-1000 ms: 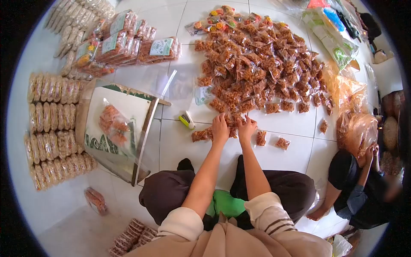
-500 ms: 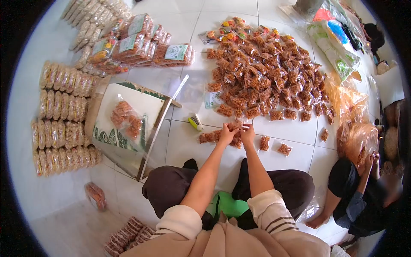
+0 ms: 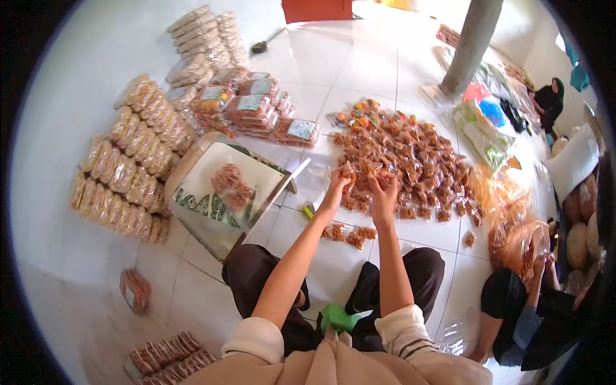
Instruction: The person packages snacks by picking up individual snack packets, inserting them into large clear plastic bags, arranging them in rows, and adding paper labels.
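Observation:
My left hand [image 3: 340,182] is closed on a small clear packet of brown snack, raised over the near edge of a large pile of such packets [image 3: 417,151]. Close to its right, my right hand [image 3: 383,186] pinches another small packet by its top. Below the hands, several packets [image 3: 355,239] lie in a short row on the white tiles. A green stapler [image 3: 308,211] sits beside my left forearm, partly hidden by it.
A low table [image 3: 186,186] at left bears a bagged bundle [image 3: 231,186]. Beyond it are stacked labelled packs [image 3: 253,109] and long bagged rolls [image 3: 122,186]. At right, a co-worker [image 3: 526,308] sits by an orange plastic bag [image 3: 513,237]. A pillar [image 3: 471,51] stands behind.
Both hands have risen from the floor with packets in them and moved farther apart. The view has tilted up, showing the pillar, a red box and another person at the back.

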Demonstrator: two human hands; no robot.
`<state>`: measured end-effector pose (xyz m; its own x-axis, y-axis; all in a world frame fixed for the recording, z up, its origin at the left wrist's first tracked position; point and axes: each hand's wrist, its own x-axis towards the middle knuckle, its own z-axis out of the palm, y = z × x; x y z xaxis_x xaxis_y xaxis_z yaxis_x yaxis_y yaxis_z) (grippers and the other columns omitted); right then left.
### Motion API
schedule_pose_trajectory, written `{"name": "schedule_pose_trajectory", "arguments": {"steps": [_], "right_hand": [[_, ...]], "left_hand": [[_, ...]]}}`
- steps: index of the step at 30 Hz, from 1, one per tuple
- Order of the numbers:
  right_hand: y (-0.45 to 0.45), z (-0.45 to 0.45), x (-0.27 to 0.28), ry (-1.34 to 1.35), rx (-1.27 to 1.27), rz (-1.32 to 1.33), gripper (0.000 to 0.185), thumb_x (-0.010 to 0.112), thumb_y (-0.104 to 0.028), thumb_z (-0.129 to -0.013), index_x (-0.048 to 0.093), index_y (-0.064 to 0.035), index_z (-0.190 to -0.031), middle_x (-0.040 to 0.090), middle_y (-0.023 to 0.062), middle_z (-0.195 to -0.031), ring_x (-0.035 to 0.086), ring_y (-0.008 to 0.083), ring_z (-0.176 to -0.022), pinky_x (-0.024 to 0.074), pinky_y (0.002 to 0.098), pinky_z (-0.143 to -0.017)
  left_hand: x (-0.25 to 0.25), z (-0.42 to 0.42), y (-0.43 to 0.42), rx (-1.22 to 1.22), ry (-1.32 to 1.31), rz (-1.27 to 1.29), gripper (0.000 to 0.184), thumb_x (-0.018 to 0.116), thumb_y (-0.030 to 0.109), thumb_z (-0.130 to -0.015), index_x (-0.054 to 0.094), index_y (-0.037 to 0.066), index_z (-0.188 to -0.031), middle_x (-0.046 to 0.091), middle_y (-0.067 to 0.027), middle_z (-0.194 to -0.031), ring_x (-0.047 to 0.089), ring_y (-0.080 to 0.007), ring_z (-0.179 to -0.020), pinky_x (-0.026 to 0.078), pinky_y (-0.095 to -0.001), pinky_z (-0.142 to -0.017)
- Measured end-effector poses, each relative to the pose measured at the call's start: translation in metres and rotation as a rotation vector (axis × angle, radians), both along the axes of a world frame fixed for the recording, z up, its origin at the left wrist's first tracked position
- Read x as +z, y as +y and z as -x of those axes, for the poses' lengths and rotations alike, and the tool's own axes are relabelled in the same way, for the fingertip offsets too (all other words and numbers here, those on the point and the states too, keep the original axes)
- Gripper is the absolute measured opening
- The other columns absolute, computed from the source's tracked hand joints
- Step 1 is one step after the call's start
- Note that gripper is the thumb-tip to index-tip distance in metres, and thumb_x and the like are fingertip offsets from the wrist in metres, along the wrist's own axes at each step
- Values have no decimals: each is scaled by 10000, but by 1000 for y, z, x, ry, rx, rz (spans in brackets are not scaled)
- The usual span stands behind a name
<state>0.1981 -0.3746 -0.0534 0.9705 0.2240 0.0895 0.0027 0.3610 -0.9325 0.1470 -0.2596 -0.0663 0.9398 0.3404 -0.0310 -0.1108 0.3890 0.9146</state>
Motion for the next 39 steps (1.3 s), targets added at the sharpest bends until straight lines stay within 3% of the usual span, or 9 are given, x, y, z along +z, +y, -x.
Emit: {"name": "schedule_pose_trajectory", "arguments": {"steps": [2,7,11,14,18,21,25,30,39], "right_hand": [[5,20,43,101,140,-219,171,572,-105,-832,506,-47,-979,547,5,-814,506,74,-772,415,205,-660],[29,46,61,7,432,-167,202,548,-156,-851,559,-49,-1022,528,23,-913,493,116,-847,407,237,-765],[56,62,48,-266,292,242,245,576,-171,-824,536,-74,-1045,401,83,-1051,342,201,-1024,322,295,-854],[67,69,49,-669,101,433,341,581,-136,-798,450,-83,-1108,411,105,-1073,338,249,-1017,289,340,-881],[54,52,100,-607,674,280,598,643,-228,-770,359,-86,-1277,370,85,-1290,342,225,-1198,327,370,-953],[59,40,122,-698,1057,514,665,669,-259,-744,342,-95,-1299,421,83,-1263,381,207,-1181,331,352,-959],[77,38,132,-772,1150,652,597,729,-221,-680,479,-33,-1188,532,97,-1102,520,211,-1012,417,330,-879],[88,43,119,-712,1024,615,488,746,-205,-667,547,-5,-1065,552,60,-934,550,163,-871,458,281,-792],[104,55,103,-522,1245,619,523,752,-201,-655,518,-26,-1089,536,50,-1022,492,156,-1005,399,304,-872]], "left_hand": [[24,10,7,37,-73,216,408,403,393,-865,459,90,-1132,548,-27,-998,520,-131,-891,402,-295,-798],[84,60,24,-177,-170,435,554,434,527,-835,455,73,-1153,538,-43,-1077,508,-153,-980,391,-343,-881],[89,88,41,-225,-191,216,470,561,381,-820,441,81,-1162,505,-34,-1119,497,-142,-991,401,-312,-852],[94,105,46,-109,-150,235,293,642,164,-776,514,103,-1033,559,-3,-919,536,-118,-873,451,-286,-732],[83,119,73,-224,-7,146,351,609,75,-751,463,60,-1070,532,-21,-949,534,-146,-851,434,-289,-758],[85,131,81,-315,33,64,414,623,77,-737,435,74,-1106,522,-19,-920,521,-140,-842,432,-284,-746],[96,142,88,-481,81,-18,471,649,96,-724,377,98,-1108,487,-15,-898,496,-133,-846,424,-279,-737],[90,150,99,-72,166,-391,570,715,135,-695,339,-2,-1101,506,-153,-1068,552,-194,-953,471,-309,-802],[80,169,118,-71,139,-411,551,747,178,-668,396,9,-1058,556,-153,-1011,591,-186,-858,499,-323,-777]]}}
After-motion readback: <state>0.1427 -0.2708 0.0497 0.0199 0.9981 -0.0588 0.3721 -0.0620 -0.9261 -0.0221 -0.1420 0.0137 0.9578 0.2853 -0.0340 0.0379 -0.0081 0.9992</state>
